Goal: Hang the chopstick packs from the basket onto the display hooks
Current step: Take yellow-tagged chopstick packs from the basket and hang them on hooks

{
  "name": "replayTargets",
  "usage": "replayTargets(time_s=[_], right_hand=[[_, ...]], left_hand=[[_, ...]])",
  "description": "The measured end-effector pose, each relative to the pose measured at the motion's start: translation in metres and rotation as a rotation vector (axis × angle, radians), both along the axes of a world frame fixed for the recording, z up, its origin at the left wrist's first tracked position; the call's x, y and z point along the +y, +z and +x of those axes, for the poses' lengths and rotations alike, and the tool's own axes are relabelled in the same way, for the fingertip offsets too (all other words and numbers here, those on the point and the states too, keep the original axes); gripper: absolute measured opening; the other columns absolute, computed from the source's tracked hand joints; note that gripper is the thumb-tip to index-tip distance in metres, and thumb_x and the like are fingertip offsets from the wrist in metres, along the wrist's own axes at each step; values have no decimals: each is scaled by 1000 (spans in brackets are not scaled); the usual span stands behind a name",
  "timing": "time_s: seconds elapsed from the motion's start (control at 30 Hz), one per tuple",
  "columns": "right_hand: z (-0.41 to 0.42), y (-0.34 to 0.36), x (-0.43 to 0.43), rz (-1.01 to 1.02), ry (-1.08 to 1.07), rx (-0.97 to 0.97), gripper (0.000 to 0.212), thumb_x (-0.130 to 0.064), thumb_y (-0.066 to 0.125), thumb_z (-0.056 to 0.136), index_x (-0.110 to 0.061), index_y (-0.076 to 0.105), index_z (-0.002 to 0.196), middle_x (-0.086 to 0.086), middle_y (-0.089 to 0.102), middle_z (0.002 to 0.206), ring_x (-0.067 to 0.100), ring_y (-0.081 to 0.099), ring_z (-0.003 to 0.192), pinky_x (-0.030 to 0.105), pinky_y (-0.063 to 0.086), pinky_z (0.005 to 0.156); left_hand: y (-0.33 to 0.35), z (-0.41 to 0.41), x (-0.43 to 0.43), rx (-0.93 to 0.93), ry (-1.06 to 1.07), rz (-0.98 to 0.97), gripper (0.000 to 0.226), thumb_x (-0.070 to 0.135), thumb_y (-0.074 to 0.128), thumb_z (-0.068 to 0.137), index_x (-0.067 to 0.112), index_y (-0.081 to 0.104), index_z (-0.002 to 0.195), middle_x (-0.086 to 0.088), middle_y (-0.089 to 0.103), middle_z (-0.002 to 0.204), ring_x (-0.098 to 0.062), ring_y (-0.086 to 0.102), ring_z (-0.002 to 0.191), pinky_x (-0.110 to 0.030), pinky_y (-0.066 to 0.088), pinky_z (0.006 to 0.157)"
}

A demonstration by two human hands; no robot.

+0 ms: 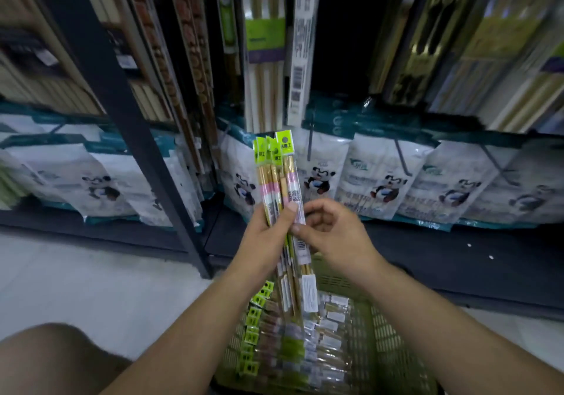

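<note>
My left hand [268, 226] grips a bunch of several chopstick packs [276, 168], held upright with their lime-green header cards on top. My right hand [331, 230] pinches the rightmost pack of the bunch between thumb and fingers, just right of my left thumb. Below both hands stands a green plastic basket [393, 342] with several more chopstick packs [293, 342] lying flat in it, green headers to the left. Behind the bunch, long chopstick packs [265, 59] hang on the display; the hooks themselves are not clearly visible.
White bags with a panda print [381, 178] stand in a row along the low shelf. A dark upright post [128, 114] of the shelving slants down on the left. Pale floor [91, 284] lies left of the basket, and my knee [52, 361] is at bottom left.
</note>
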State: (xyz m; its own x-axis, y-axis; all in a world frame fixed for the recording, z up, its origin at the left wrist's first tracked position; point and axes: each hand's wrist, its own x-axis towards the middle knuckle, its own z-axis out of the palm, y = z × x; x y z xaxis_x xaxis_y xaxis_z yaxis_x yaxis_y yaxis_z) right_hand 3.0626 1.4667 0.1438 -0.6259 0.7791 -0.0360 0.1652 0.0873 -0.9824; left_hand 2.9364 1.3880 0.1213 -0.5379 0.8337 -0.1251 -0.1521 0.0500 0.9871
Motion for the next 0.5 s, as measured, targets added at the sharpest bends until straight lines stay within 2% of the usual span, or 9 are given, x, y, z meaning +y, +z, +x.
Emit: replayTargets(time_s=[0.07, 0.13, 0.23, 0.3, 0.37, 0.4, 0.5], right_hand=[[2, 23, 2, 64, -9, 26, 23, -16, 84, 82, -21, 69, 100, 5, 56, 82, 10, 52, 65, 21, 49, 59], [4, 44, 3, 93, -9, 86, 24, -16, 85, 80, -27, 71, 97, -2, 54, 78, 9, 50, 65, 24, 47, 59], [7, 76, 2, 155, 7, 147, 28, -17, 85, 79, -31, 71, 99, -13, 55, 69, 7, 50, 64, 21, 46, 59], [10, 98, 3, 198, 28, 179, 26, -18, 84, 80, -32, 72, 99, -9, 59, 70, 9, 54, 66, 24, 50, 60], [15, 123, 6, 244, 26, 202, 17, -23, 81, 84, -30, 74, 98, 2, 67, 77, 11, 60, 69, 32, 56, 62], [17, 137, 10, 274, 7, 220, 11, -25, 78, 87, -29, 75, 98, 4, 70, 80, 11, 62, 69, 32, 57, 61], [17, 178, 22, 363, -87, 317, 4, -26, 73, 93, -30, 74, 96, -1, 72, 81, 10, 65, 68, 23, 54, 57]], left_hand=[[22, 0, 6, 40, -11, 51, 41, 46, 73, 90, 25, 66, 124, 15, 78, 103, -3, 74, 95, -16, 56, 72], [45, -2, 10, 82, -9, 86, 16, 26, 71, 97, 24, 70, 113, 12, 79, 92, -5, 75, 86, -17, 56, 68], [79, -8, 13, 98, -10, 166, 10, 12, 69, 96, 21, 73, 99, 5, 78, 83, -11, 75, 78, -22, 57, 65], [101, -10, 14, 97, -33, 210, 14, 21, 74, 90, 20, 74, 104, 0, 79, 91, -16, 76, 85, -29, 60, 70], [124, -10, 13, 130, -51, 238, 42, 36, 78, 78, 16, 71, 115, -3, 79, 102, -20, 76, 96, -39, 61, 83], [136, -10, 13, 158, -53, 251, 51, 41, 79, 74, 15, 70, 117, -3, 79, 105, -22, 75, 99, -43, 60, 89], [166, -11, 19, 247, -68, 311, 43, 39, 79, 77, 16, 72, 113, -2, 80, 103, -20, 76, 97, -41, 60, 87]])
